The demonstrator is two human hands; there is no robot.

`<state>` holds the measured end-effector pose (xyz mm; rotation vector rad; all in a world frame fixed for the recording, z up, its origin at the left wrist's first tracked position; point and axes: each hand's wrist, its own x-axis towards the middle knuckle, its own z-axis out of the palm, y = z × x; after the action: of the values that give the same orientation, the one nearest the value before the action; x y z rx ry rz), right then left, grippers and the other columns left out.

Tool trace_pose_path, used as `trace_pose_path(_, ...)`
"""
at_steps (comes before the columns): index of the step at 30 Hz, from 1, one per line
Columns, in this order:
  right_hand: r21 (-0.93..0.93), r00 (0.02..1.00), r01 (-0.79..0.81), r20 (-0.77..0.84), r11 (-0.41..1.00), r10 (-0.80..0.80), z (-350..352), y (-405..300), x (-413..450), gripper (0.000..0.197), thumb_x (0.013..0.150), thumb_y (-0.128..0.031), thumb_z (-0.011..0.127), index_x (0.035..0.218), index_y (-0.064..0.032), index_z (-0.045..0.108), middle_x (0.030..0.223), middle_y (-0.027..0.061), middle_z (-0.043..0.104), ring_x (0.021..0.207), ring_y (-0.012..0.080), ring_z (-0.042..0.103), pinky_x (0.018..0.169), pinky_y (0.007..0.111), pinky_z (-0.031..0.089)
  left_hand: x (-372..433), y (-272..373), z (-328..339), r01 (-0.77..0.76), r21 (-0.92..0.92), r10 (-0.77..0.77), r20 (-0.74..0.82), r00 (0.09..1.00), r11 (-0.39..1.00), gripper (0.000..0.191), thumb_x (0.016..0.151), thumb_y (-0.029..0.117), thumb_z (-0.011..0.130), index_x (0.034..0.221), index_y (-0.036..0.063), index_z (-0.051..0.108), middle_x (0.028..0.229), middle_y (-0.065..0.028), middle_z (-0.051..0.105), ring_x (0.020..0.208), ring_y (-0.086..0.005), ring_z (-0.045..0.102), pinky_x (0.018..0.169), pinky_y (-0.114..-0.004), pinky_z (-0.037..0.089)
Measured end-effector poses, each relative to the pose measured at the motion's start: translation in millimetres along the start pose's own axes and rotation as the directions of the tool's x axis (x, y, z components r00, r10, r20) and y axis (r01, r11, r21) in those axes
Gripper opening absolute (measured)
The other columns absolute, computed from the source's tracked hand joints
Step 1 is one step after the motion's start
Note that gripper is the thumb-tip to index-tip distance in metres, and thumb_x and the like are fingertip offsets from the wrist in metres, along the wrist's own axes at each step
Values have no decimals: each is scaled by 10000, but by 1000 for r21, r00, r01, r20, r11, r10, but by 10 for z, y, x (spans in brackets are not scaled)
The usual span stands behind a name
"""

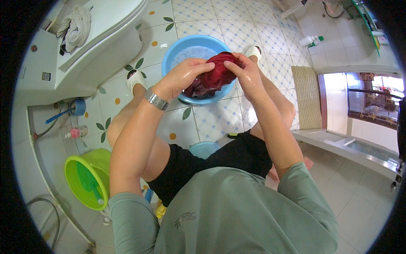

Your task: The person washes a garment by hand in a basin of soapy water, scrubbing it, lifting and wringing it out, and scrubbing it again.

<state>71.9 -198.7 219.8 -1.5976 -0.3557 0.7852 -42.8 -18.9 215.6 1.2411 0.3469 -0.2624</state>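
Note:
A wet dark red cloth [217,74] is stretched between my two hands above a light blue plastic basin [165,60]. My left hand [187,74], wet and with a metal-band watch on the wrist, pinches the cloth's left side between thumb and fingers. On the right side, my right hand [245,73] grips the cloth's upper edge, the thumb on top and the fingers partly hidden behind it. Sudsy water [193,54] shows in the basin, left of the cloth. Darker folds of fabric hang at the lower left over the basin; whether they belong to the same piece, I cannot tell.
A white toilet [114,50] stands at the upper left with light cloths [77,28] on its lid. At the left are a green bucket [68,181], a blue toilet brush [77,107] and a pink bottle [76,132]. White bottles [307,40] stand by the right wall, near a doorway.

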Motion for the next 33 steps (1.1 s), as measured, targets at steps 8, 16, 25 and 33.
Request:
trace_pose_path(8,-396,922,228,-206,889,-329,36,93,-246,267,875,-243,688,1028,-25,693,926,113,691,847,171,629,760,303,497,-13,-49,11,-1,16,2,-21,1000,1000,347,954,360,594,1029,35,694,982,-41,705,883,-112,623,847,-267,463)
trace_pose_path(16,-376,987,53,-122,925,-106,267,30,-344,334,882,-302,693,896,32,693,752,88,675,685,154,611,653,300,490,-2,-91,63,-84,98,85,-1,996,992,314,968,323,582,1031,40,704,951,-8,692,841,-84,606,803,-251,473)
trace_pose_path(25,91,991,-55,-116,994,65,257,197,-341,202,913,-191,656,898,9,679,744,37,643,657,113,588,622,250,491,-34,-124,71,-92,108,99,-60,993,990,326,980,310,565,1079,27,693,963,-14,693,852,-85,607,819,-252,477)
trace_pose_path(33,58,982,-24,-186,998,35,111,230,-346,208,912,-192,648,911,15,674,797,49,643,668,120,572,620,274,496,-35,-108,61,-97,74,102,-68,992,993,331,981,327,566,1082,39,693,1000,-22,697,907,-91,603,871,-259,460)
